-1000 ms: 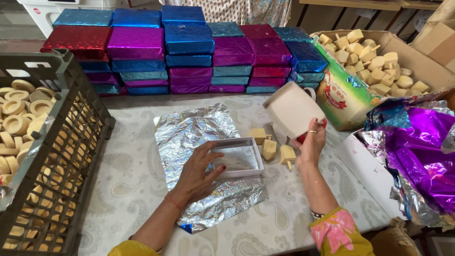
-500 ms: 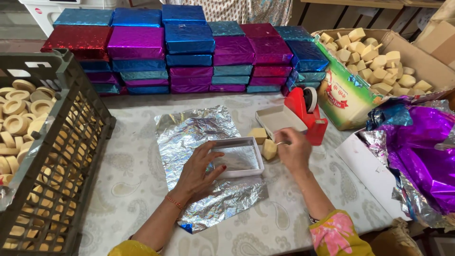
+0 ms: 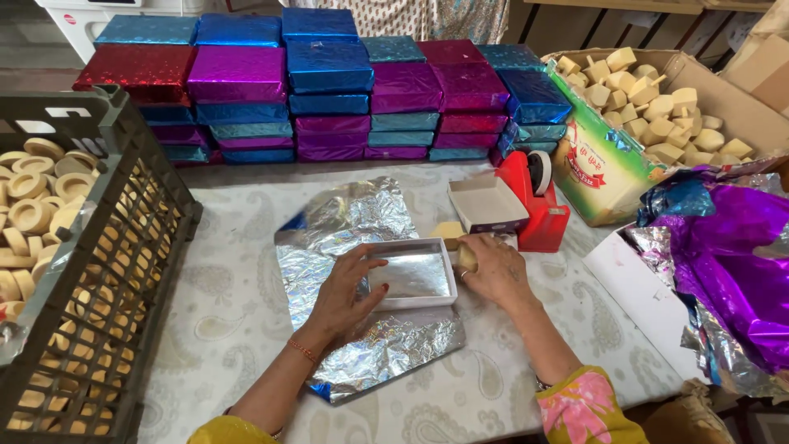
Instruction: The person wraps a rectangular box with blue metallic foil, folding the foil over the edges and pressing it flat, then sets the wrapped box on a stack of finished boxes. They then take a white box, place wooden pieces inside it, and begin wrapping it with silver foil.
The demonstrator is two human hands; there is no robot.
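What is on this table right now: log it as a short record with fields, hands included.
left hand: rests on the near-left corner of the white tray
right hand: holds a pale sweet at the tray's right edge
tray: foil-lined inside, sits on a silver foil sheet
tape dispenser: red, behind the right hand
small box: white, open, beside the dispenser
crate: dark, left, holds round sweets
stacked boxes: shiny blue, purple and red, at the back

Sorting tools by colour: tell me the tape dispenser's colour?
Red, with a white roll; the tape dispenser shows in the head view.
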